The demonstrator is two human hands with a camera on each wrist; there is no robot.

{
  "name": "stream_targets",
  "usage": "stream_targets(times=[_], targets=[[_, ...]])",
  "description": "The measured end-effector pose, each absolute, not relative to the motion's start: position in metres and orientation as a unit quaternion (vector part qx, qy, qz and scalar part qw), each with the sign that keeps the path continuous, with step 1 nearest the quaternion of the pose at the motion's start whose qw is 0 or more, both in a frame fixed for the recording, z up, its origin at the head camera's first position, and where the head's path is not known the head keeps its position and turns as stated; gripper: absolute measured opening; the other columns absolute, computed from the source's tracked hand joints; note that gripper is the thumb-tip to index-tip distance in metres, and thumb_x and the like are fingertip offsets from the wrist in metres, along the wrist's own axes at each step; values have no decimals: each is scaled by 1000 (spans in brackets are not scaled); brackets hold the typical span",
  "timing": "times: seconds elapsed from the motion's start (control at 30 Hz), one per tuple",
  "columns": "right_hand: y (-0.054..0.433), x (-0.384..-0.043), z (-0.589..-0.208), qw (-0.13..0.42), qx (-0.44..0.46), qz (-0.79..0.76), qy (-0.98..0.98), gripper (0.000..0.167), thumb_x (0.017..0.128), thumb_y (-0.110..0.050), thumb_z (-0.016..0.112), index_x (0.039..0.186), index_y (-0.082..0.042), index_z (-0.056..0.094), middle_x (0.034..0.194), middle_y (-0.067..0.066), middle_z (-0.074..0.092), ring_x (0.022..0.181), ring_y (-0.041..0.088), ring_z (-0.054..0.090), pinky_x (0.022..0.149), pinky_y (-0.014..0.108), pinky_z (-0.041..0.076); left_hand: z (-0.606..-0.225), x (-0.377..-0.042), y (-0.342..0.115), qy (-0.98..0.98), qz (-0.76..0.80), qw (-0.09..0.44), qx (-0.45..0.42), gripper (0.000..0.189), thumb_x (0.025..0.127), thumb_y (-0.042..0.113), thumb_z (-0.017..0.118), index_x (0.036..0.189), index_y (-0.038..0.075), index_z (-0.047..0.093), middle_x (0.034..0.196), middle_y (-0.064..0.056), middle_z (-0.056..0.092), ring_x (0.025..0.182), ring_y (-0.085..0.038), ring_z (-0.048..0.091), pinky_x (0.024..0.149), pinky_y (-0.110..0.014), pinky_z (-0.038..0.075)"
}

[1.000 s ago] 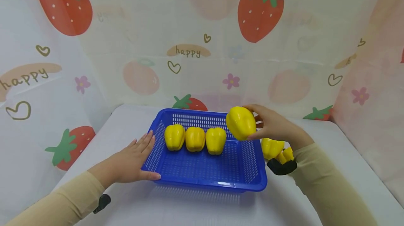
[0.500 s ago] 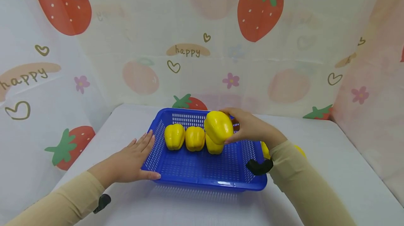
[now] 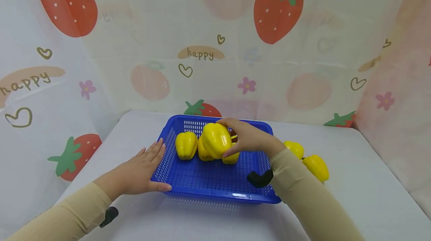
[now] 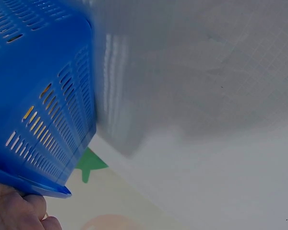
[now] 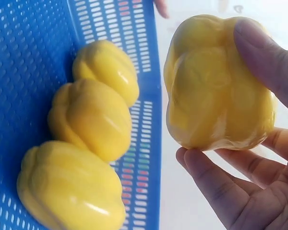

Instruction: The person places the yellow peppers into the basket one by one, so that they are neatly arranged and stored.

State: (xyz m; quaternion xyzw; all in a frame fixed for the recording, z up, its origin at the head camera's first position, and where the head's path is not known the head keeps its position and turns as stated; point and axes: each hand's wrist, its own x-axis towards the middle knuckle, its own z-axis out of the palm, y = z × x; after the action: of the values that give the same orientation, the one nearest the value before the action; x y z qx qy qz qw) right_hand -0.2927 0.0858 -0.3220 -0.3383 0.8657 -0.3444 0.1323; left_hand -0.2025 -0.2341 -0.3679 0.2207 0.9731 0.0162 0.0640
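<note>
A yellow bell pepper [image 3: 215, 140] is gripped between the thumb and fingers of my right hand [image 3: 253, 137], above a blue perforated basket [image 3: 219, 197]. Inside the basket three more yellow bell peppers stand in a row along its back half: the left one [image 3: 186, 146] shows whole, while the middle one [image 3: 204, 153] and right one [image 3: 231, 159] are partly covered by the held pepper and my hand. The right wrist view shows all three beside the held pepper. My left hand [image 3: 139, 170] rests on the basket's left rim, fingers spread and straight.
To the right of the basket, partly behind my right forearm, lie more yellow bell peppers, one [image 3: 294, 149] farther back and one [image 3: 316, 167] nearer. The table has a white cover [image 3: 363, 181]. A strawberry-print curtain [image 3: 215, 95] closes off the back and sides.
My right hand has carried the held pepper leftward from the basket's right side to over the row of peppers. My left hand and the basket have stayed put.
</note>
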Motion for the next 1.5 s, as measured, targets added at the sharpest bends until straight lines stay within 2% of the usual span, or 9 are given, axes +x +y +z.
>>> stream_targets(times=[0.3,0.77,1.1,1.5], targets=[[67,-295,-329,157,-350,-316,868,89,66,-40,80,140,-23,33,130,-8,44,112,16,49,92,35,46,-367,-202,-234,973,19,67,219,119,67,83,39,145,0,7,152,-18,2,139,-34,5,108,-54,11],[44,-299,-342,163,-381,-300,859,81,67,-34,81,135,-20,38,120,-9,47,108,11,47,94,30,42,-366,-201,-234,973,18,63,221,119,67,84,37,145,0,8,152,-18,2,139,-34,6,108,-54,12],[33,-297,-350,180,-377,-251,873,87,68,-35,80,140,-19,34,127,-6,46,110,13,45,99,35,38,-367,-201,-235,973,19,63,223,117,68,83,38,145,-1,9,152,-18,2,139,-34,6,108,-55,12],[25,-300,-359,209,-386,-225,870,84,67,-40,78,138,-24,36,126,-7,46,109,13,44,98,35,38,-366,-201,-234,972,22,65,224,116,69,81,40,145,-1,9,152,-18,3,139,-34,6,108,-54,12]])
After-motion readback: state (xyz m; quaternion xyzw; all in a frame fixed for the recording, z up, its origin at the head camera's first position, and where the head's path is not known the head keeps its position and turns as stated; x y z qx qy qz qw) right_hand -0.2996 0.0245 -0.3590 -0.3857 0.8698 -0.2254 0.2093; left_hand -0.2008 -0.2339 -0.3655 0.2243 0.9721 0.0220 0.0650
